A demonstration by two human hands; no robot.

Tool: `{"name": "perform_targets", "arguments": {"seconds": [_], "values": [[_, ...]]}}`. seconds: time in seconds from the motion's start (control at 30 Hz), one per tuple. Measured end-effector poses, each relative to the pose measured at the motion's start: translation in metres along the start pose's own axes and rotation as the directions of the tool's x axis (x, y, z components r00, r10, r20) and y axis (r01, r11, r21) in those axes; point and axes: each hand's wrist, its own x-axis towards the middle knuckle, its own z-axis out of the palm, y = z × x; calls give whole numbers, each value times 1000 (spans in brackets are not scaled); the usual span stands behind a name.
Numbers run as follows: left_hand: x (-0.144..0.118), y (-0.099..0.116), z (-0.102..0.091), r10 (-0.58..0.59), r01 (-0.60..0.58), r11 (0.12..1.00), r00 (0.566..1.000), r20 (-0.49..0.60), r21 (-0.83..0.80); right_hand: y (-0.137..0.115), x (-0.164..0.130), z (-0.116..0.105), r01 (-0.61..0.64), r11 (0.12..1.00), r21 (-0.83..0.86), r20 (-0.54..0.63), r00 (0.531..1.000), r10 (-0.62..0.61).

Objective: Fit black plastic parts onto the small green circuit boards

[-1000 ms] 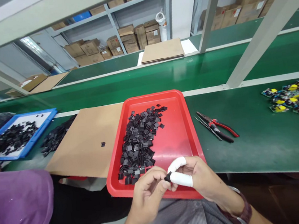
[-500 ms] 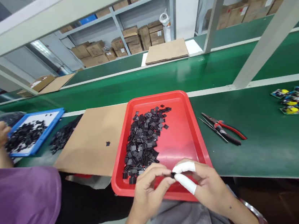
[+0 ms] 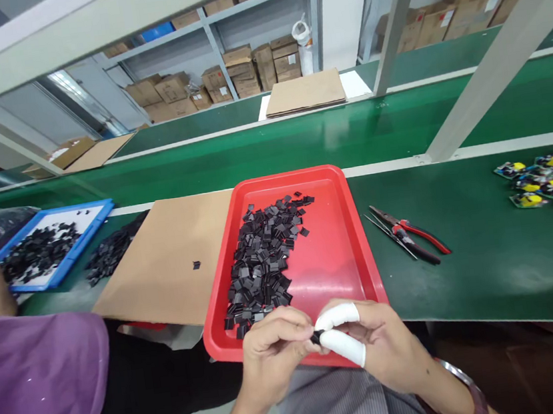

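Between the fingertips of both hands, just over the near rim of the red tray [image 3: 368,256], sits 1 small black part [image 3: 315,336]. The left hand [image 3: 274,351] pinches it, fingers curled; the right hand [image 3: 374,346] meets it with 2 white-cotted fingers [image 3: 337,315]. A light, steady pinch above the tray seems best. Both wrists angle inward, palms facing, close to the lap.
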Motion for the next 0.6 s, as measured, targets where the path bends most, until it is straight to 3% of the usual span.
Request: {"name": "perform_targets", "arguments": {"seconds": [0.13,0.23,0.43,0.6], "values": [[1,-1,1,-20,20,998,1000,-2,-58,-3,1,-2,-56,997,55,47,997,53],[1,-1,1,-41,41,998,999,3,-55,-2,-1,-4,-75,997,7,58,996,75],[3,8,0,-120,121,991,993,-20,55,2,-9,-4,121,957,-266,-24,991,-131],[2,8,-1,-112,114,990,993,-29,88,2,-7,-2,179,932,-316,-24,980,-196]]}}
